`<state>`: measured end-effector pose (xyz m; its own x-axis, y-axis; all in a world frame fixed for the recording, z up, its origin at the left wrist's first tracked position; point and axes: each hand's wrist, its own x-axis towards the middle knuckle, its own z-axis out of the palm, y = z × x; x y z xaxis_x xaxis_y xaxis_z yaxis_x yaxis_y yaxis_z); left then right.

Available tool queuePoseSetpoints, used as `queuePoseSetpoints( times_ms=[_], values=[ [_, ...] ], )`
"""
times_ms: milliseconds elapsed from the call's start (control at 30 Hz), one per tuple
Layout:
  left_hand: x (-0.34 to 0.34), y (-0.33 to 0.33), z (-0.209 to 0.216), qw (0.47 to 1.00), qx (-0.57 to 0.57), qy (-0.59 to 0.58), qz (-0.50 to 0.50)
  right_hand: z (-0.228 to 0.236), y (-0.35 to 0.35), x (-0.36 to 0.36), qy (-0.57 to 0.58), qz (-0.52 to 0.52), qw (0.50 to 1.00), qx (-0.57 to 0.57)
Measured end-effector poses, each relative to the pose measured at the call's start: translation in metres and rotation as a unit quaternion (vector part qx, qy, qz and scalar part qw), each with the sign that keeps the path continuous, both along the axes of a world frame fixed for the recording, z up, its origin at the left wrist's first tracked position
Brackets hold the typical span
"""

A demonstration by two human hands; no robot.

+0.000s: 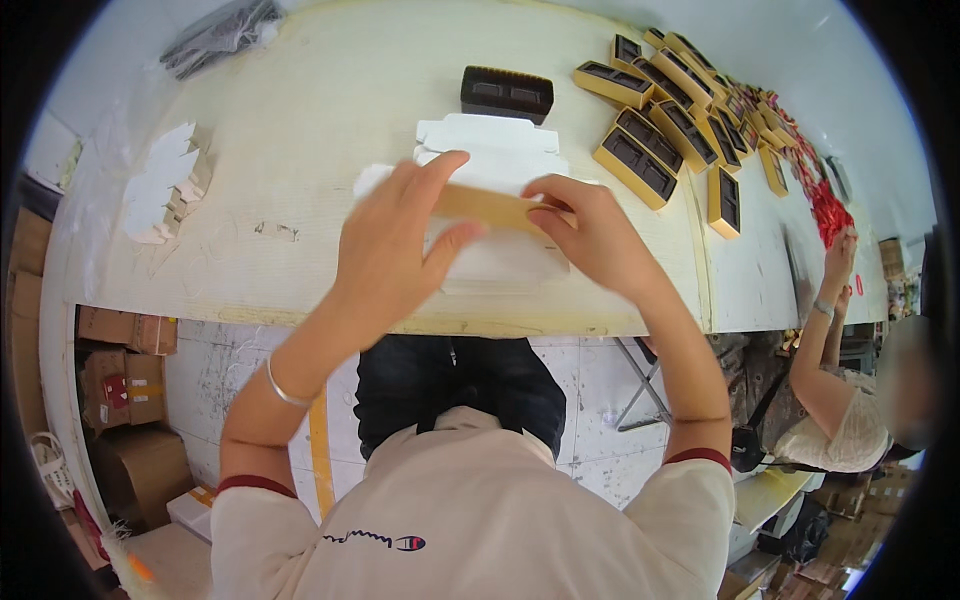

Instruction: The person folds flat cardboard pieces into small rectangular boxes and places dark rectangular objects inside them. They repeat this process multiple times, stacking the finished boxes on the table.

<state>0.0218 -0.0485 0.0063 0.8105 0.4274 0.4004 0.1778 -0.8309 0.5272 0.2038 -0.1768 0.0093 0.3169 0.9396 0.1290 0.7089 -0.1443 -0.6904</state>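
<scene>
A gold cardboard piece (485, 207), smeared by motion, stretches between my hands above the table. My right hand (590, 225) pinches its right end between thumb and fingers. At the left end is my left hand (395, 235), its fingers stretched out and the thumb held apart; whether it touches the gold piece is hard to tell. Beneath both hands lie white flat cardboard blanks (490, 140) with tabbed edges, partly covered by the hands. Just beyond them stands a black plastic tray (507, 95) with two recesses.
Several gold boxes with black inserts (640, 155) are heaped at the far right. White folded cards (165, 190) stand at the left, and black trays in clear plastic (220, 38) lie far left. At the right, a co-worker's hand (840, 262) holds red ribbons (828, 215).
</scene>
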Motion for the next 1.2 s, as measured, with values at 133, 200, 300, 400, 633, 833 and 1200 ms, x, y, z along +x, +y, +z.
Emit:
queuePoseSetpoints(
  times_ms=[133,200,300,400,633,833,1200],
  values=[
    [-0.006,-0.02,-0.007,0.921,-0.369,-0.11,-0.06,-0.001,-0.018,-0.053,-0.144,0.035,0.978,0.146],
    [-0.001,-0.019,-0.015,0.905,-0.398,-0.145,-0.045,-0.005,-0.018,-0.062,-0.082,0.075,0.98,0.164],
    [0.009,-0.007,-0.02,0.876,-0.435,-0.194,-0.07,-0.003,-0.025,-0.048,-0.063,0.102,0.969,0.216],
    [0.009,0.01,-0.002,0.908,-0.403,-0.101,-0.052,0.001,-0.046,-0.012,-0.232,0.067,0.946,0.218],
    [0.025,0.042,0.022,0.902,-0.402,0.096,-0.122,-0.005,-0.063,-0.005,-0.412,0.119,0.888,0.164],
    [0.045,0.041,-0.006,0.964,0.244,-0.012,-0.106,-0.024,-0.031,-0.006,-0.255,0.166,0.943,0.135],
    [0.014,0.012,-0.027,0.963,-0.232,0.07,-0.113,-0.019,0.003,-0.004,-0.201,0.084,0.973,0.072]
  ],
)
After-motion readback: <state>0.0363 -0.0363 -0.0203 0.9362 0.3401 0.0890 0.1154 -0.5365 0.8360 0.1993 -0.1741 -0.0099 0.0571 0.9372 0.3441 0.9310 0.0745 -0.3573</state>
